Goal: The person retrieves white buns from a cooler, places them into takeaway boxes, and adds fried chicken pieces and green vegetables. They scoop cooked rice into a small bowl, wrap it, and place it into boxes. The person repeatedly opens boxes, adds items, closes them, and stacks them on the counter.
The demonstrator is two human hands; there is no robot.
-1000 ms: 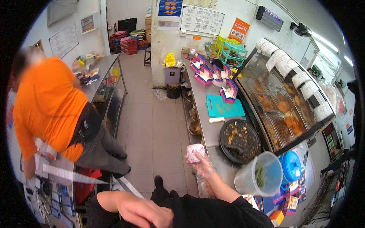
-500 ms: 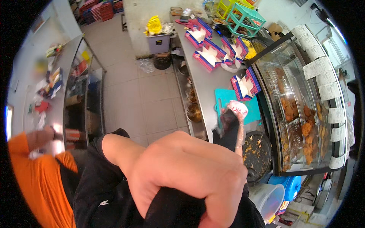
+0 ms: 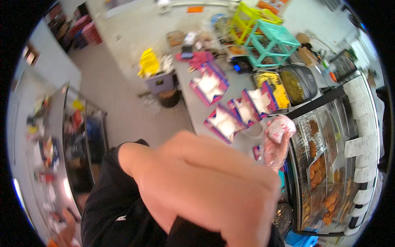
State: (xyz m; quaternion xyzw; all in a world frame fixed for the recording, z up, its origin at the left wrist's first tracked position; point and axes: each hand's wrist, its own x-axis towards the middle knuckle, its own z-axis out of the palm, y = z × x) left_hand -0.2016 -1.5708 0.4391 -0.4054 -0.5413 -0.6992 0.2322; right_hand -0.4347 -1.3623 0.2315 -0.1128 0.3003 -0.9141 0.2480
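My right hand, in a clear plastic glove, is closed round a rounded bundle wrapped in white paper with red print. It is held up over the counter, beside the glass display case. Large and blurred, my left hand arches across the lower middle, close to the camera and over my black clothing. Its fingertips drop out of sight, so what it touches is hidden. Near the right hand stand several open pink-and-blue paper boxes with white liners. A small part of a teal cutting board shows behind the left hand.
Fried pieces lie inside the display case. Metal trays of yellow food and a teal rack stand at the counter's far end. A grey bin is on the floor. At lower left, another person's hand shows by a bench.
The view has swung, bringing the far counter closer. My right hand has moved up with the wrapped bundle, away from the cutting board. The left hand still arches in front.
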